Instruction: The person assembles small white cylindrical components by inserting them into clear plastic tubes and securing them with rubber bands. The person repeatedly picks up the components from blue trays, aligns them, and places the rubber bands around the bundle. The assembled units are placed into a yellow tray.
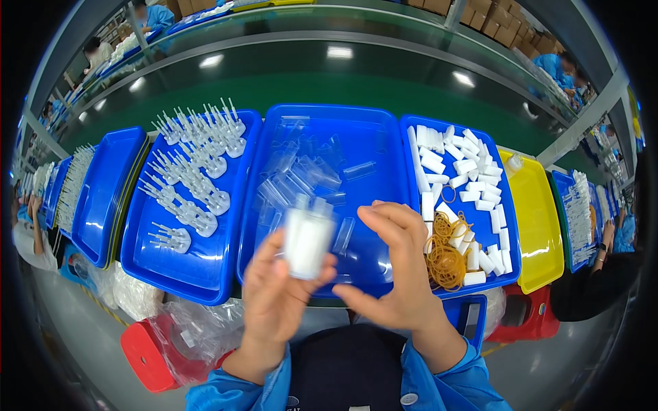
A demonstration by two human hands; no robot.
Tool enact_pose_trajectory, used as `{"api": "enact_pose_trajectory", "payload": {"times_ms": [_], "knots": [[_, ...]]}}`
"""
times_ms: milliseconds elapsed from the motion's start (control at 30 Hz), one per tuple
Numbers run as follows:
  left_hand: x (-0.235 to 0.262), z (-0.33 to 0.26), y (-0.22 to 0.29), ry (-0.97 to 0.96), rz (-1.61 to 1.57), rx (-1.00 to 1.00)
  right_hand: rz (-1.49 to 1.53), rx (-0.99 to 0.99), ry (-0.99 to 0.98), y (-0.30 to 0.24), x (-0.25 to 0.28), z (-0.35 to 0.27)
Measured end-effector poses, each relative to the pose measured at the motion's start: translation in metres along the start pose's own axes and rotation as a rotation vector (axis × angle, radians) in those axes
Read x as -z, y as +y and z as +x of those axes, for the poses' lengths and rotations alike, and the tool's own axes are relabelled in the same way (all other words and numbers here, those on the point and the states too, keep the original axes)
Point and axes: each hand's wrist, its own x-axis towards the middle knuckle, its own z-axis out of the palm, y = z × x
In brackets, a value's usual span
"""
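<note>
Currently left hand (pixel 274 301) clamped on white bundle of small plastic pieces (pixel 306 241); right hand (pixel 394 274) beside, fingers apart, empty. Likely banding step; next needs rubber bands (pixel 445 257) from right tray (pixel 510 260).

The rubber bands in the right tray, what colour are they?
The rubber bands are yellowish orange, seen in the head view.

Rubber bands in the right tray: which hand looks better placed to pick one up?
Probably the right hand: it is empty and beside the rubber bands, while the left hand grips a white bundle.
</note>
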Motion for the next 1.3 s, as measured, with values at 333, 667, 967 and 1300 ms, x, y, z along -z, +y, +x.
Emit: {"api": "enact_pose_trajectory", "payload": {"times_ms": [333,667,967,1300], "knots": [[0.021,-0.003,0.024,0.082,0.382,-0.311,-0.339,-0.017,-0.330,0.029,-0.032,-0.010],[0.012,-0.002,0.002,-0.025,0.685,-0.423,-0.382,-0.063,-0.316,0.027,-0.013,-0.015],[0.011,-0.011,0.002,-0.107,0.908,-0.343,0.768,-0.521,0.042,0.021,0.024,-0.022],[0.008,-0.011,-0.006,-0.100,0.956,-0.412,1.047,-0.653,0.110,0.021,0.028,-0.029]]}}
